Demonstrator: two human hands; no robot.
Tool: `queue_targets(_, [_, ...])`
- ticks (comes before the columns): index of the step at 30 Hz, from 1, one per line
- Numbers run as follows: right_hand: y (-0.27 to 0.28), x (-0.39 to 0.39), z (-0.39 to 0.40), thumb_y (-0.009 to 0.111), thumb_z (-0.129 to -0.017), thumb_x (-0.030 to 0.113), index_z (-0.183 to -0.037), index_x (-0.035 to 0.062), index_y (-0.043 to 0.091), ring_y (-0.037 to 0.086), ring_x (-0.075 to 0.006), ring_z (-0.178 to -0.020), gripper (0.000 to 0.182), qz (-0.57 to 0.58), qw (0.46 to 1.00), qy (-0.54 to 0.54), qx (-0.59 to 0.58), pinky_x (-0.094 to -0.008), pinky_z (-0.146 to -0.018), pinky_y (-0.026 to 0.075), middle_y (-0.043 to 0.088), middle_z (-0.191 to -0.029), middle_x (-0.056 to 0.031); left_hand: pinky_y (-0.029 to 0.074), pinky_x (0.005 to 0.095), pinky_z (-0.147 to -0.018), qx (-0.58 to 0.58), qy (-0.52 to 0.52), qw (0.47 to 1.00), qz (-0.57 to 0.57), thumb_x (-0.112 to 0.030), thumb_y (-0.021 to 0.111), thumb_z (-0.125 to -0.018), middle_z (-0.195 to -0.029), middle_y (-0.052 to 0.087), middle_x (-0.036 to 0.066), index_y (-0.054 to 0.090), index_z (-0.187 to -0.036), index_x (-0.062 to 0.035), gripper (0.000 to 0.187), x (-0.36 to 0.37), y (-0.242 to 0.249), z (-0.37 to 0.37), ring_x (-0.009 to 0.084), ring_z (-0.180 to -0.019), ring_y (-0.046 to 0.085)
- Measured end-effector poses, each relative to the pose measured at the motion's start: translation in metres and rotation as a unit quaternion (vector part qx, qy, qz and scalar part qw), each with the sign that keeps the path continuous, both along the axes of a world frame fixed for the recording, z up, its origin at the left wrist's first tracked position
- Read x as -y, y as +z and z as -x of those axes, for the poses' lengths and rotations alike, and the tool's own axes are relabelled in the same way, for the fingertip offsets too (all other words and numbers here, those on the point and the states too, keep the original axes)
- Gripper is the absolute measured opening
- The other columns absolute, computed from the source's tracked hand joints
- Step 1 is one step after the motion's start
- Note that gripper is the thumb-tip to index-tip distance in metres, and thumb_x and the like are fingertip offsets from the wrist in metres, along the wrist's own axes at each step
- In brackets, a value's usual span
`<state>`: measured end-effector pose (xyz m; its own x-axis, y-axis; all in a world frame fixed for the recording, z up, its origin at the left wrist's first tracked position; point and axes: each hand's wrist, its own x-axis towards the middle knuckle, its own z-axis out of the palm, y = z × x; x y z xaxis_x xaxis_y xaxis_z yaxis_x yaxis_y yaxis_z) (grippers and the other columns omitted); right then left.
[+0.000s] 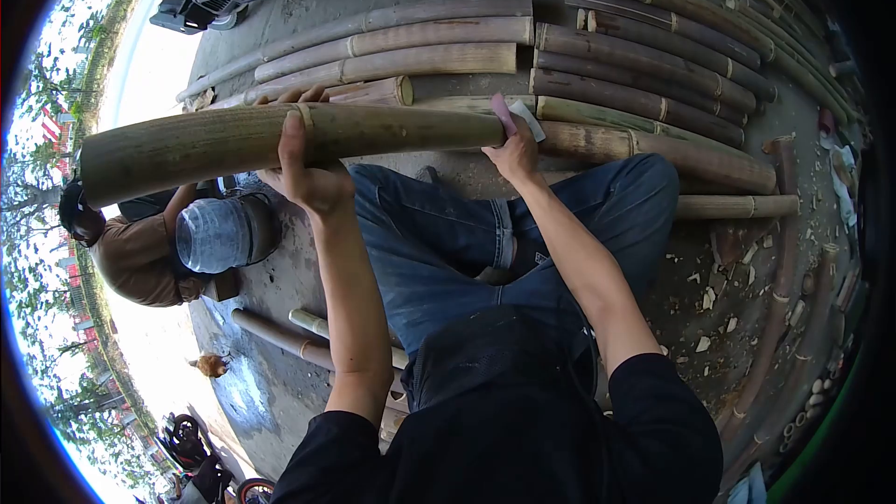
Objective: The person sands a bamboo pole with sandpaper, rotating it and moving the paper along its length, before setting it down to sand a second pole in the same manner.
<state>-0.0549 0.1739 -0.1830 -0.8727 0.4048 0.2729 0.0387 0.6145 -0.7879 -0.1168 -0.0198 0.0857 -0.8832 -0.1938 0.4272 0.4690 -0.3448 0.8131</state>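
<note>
The bamboo pole (205, 149) is in the left hand (315, 182), with the fingers (292, 140) wrapped around it. The right hand (516, 159) pinches a pink sheet (504, 115) at one end. The pole looks stiff, hard and a bit heavy, and might slip, so near the middle seems a good place to hold. It is round and green-brown, with a pale ring (309, 117) beside the left fingers.
</note>
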Motion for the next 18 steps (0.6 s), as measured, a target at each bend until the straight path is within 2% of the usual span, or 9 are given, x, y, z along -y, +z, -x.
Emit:
queue_targets(1, [-0.003,0.001,-0.001,0.083,-0.074,0.014,-0.149,0.0132,0.045,0.064,-0.0392,-0.109,0.084,0.003,1.0,-0.001,0.003,-0.045,-0.09,0.054,0.067,-0.115,-0.0196,0.054,0.0489,-0.093,0.003,-0.001,1.0,0.003,-0.012,0.061,-0.09,-0.108,0.062,0.02,0.048,-0.13,-0.0009,0.044,0.003,-0.006,0.0,0.0347,-0.093,0.067])
queue_targets(3, [-0.003,-0.004,-0.006,0.084,-0.073,0.018,-0.151,0.0115,0.043,0.057,-0.042,-0.122,0.088,0.012,0.999,0.029,-0.017,-0.0454,-0.1,0.05,0.06,-0.131,-0.0206,0.055,0.0474,-0.09,0.016,0.067,0.998,-0.007,-0.014,0.062,-0.089,-0.1,0.063,0.017,0.048,-0.126,-0.0014,0.041,0.006,-0.013,-0.002,0.0318,-0.09,0.068])
queue_targets(4, [-0.003,-0.008,-0.012,0.084,-0.073,0.018,-0.151,0.0115,0.043,0.057,-0.042,-0.122,0.088,0.011,1.0,0.027,-0.01,-0.0454,-0.1,0.05,0.06,-0.131,-0.0206,0.055,0.0452,-0.088,0.022,0.058,0.998,-0.009,-0.017,0.062,-0.087,-0.095,0.064,0.015,0.049,-0.121,-0.0012,0.039,0.009,-0.014,-0.004,0.0293,-0.087,0.068])
queue_targets(6, [-0.003,-0.011,-0.025,0.082,-0.071,0.013,-0.156,0.0129,0.034,0.056,-0.0457,-0.122,0.097,0.025,0.999,0.045,0.015,-0.0458,-0.102,0.048,0.058,-0.131,-0.0288,0.055,0.0442,-0.088,0.018,0.057,0.998,0.0,-0.018,0.062,-0.087,-0.095,0.064,0.015,0.049,-0.121,-0.0004,0.04,0.023,-0.021,0.0,0.0287,-0.086,0.068])
queue_targets(8, [0.01,-0.021,-0.036,0.08,-0.07,0.012,-0.155,0.0116,0.034,0.055,-0.0469,-0.123,0.097,0.05,0.997,0.045,0.046,-0.0463,-0.102,0.048,0.057,-0.132,-0.03,0.053,0.042,-0.089,0.019,0.092,0.996,0.01,-0.026,0.06,-0.085,-0.094,0.064,0.015,0.054,-0.117,0.0014,0.043,0.029,-0.025,0.003,0.0282,-0.087,0.067])
queue_targets(11, [0.005,-0.028,-0.033,0.074,-0.067,0.009,-0.155,0.0093,0.033,0.054,-0.0492,-0.124,0.096,0.141,0.982,0.075,0.102,-0.0464,-0.102,0.047,0.057,-0.13,-0.0319,0.05,0.0411,-0.092,0.063,0.074,0.995,-0.004,-0.032,0.059,-0.084,-0.093,0.065,0.016,0.06,-0.11,0.0013,0.043,0.059,-0.042,0.015,0.0283,-0.09,0.065])
queue_targets(14, [0.008,-0.029,-0.02,0.075,-0.067,0.013,-0.153,0.0082,0.037,0.056,-0.0478,-0.122,0.094,0.088,0.993,0.08,0.022,-0.0445,-0.102,0.048,0.061,-0.125,-0.0324,0.054,0.0422,-0.085,0.088,0.071,0.992,-0.063,-0.024,0.058,-0.083,-0.092,0.064,0.014,0.051,-0.115,-0.0009,0.039,0.076,-0.052,0.022,0.0276,-0.082,0.068])
queue_targets(16, [0.011,-0.029,-0.011,0.076,-0.066,0.016,-0.149,0.0074,0.044,0.06,-0.0446,-0.119,0.089,0.088,0.981,0.111,0.135,-0.0434,-0.101,0.05,0.063,-0.124,-0.0309,0.054,0.0423,-0.086,0.099,0.061,0.991,-0.062,-0.025,0.058,-0.083,-0.092,0.064,0.014,0.051,-0.115,-0.0016,0.04,0.081,-0.054,0.022,0.0276,-0.082,0.068])
queue_targets(18, [-0.003,-0.035,0.01,0.076,-0.066,0.017,-0.146,0.0063,0.048,0.061,-0.043,-0.118,0.086,0.092,0.978,0.122,0.139,-0.0434,-0.1,0.05,0.064,-0.124,-0.029,0.054,0.0423,-0.086,0.113,0.049,0.991,-0.061,-0.026,0.058,-0.083,-0.092,0.065,0.014,0.05,-0.115,-0.0023,0.041,0.082,-0.056,0.021,0.0277,-0.083,0.068])
